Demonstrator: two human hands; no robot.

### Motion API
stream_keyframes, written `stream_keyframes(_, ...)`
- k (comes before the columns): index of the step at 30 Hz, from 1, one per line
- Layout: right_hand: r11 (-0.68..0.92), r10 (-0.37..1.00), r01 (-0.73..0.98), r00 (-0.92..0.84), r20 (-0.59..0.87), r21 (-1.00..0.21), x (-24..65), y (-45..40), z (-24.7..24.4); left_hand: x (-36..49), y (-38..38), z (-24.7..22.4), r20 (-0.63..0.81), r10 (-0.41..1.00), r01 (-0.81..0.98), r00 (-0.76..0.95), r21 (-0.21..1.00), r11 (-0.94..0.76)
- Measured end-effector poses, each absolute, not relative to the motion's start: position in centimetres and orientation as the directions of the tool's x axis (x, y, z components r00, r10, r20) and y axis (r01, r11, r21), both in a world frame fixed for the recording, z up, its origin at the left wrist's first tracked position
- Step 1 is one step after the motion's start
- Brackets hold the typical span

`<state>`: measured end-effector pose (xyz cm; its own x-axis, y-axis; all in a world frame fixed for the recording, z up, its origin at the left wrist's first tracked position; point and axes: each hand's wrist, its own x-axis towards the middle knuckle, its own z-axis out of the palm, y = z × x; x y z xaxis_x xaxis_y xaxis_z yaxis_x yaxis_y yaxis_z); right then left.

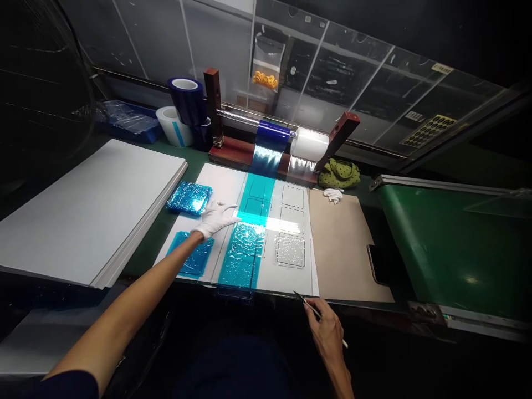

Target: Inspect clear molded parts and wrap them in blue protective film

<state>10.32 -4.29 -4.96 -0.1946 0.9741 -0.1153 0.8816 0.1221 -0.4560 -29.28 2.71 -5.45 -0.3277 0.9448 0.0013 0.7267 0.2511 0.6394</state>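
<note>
In the head view my left hand (215, 219) wears a white glove and reaches over the white board, fingers spread. Its fingertips lie at the left edge of a translucent blue film strip (240, 269); whether they touch it I cannot tell. Under the wrist is a blue film-covered rectangular piece (191, 256), and a stack of similar shiny blue pieces (190, 198) sits just beyond the hand. My bare right hand (327, 328) is at the table's front edge, closed around a slim knife (312, 308) with a dark pointed tip and pale handle. A clear film piece (290, 250) covers an outlined rectangle.
A wooden stand (233, 154) carries a blue film roll (273, 133) and a clear film roll (310, 144). Large white sheets (87, 205) are stacked at left. Brown cardboard (343, 249), a phone (377, 265) and a green conveyor belt (453, 249) lie at right.
</note>
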Motion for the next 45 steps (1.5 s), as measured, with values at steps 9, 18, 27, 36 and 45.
stream_keyframes(9, 0.582, 0.785, 0.789, -0.608, -0.117, -0.196, -3.6, 1.0, -6.5, -23.5, -10.8, -9.6, 0.002, 0.941, 0.843, -0.339, 0.445, 0.303)
stream_keyframes(18, 0.758, 0.621, 0.644, -0.762, -0.184, -0.108, -12.7, 2.7, -8.8, -22.0, -13.2, -12.4, -0.034, 0.901, 0.791, -0.432, 0.466, 0.397)
stream_keyframes(27, 0.725, 0.663, 0.687, -0.711, -0.234, -0.037, -7.2, 4.2, -8.2, -21.6, -16.2, -11.2, -0.246, 0.756, 0.437, -0.607, 0.691, 0.576)
stream_keyframes(36, 0.568, 0.805, 0.823, -0.552, -0.215, 0.014, 3.0, 4.2, -6.1, -20.1, -15.1, -12.6, -0.552, 0.691, -0.080, -0.467, 0.804, 0.589)
stream_keyframes(45, 0.320, 0.930, 0.918, -0.352, -0.107, -0.237, 6.6, -0.9, -5.7, -20.8, -15.7, -8.4, -0.499, 0.671, -0.170, -0.548, 0.852, 0.495)
